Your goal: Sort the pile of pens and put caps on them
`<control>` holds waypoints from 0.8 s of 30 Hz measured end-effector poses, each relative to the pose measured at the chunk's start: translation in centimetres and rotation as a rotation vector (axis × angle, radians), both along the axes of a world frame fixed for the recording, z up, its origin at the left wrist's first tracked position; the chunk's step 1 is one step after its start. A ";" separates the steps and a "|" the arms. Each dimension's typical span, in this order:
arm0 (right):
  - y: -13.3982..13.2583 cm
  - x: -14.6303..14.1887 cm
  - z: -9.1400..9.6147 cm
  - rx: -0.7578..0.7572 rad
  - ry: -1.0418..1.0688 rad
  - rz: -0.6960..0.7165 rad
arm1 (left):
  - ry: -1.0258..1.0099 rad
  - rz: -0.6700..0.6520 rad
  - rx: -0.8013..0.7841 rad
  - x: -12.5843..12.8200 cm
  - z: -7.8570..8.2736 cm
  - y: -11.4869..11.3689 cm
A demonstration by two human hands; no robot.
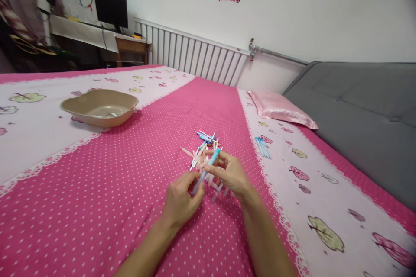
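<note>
Bright, even indoor light; soft shadows under the bowl (99, 107) and hands. Edges bend with wide-angle distortion, corners darken, far details are slightly soft.

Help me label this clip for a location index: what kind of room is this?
Most likely a home bedroom. The hands work over a bed with a pink dotted sheet, a pink pillow lies by the wall, and a radiator and a desk with a monitor stand behind.
</note>
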State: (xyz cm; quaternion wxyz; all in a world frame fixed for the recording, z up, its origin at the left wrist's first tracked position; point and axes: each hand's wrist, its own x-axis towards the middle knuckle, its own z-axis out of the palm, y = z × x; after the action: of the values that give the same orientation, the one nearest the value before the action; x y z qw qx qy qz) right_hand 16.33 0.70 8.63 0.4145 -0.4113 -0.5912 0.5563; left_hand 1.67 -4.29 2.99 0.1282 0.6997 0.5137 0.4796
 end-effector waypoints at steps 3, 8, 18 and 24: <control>0.0 -0.2 -0.1 0.038 -0.049 -0.023 | -0.007 -0.008 -0.009 0.0 0.0 0.0; -0.2 -0.4 0.1 0.029 -0.035 -0.032 | -0.146 -0.044 -0.149 0.1 0.3 0.0; 0.1 0.2 -0.3 -0.093 0.257 0.228 | -0.922 -0.416 -0.711 -0.3 1.1 0.1; -0.1 0.1 0.0 -0.143 0.297 0.240 | -1.045 -0.587 -0.775 -0.4 1.3 0.0</control>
State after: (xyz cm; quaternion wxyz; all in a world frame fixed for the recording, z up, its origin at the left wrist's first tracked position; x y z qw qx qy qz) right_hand 16.42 0.58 8.60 0.3975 -0.2796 -0.5275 0.6969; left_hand 1.29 -4.26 4.27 0.7209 0.3921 0.3089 0.4808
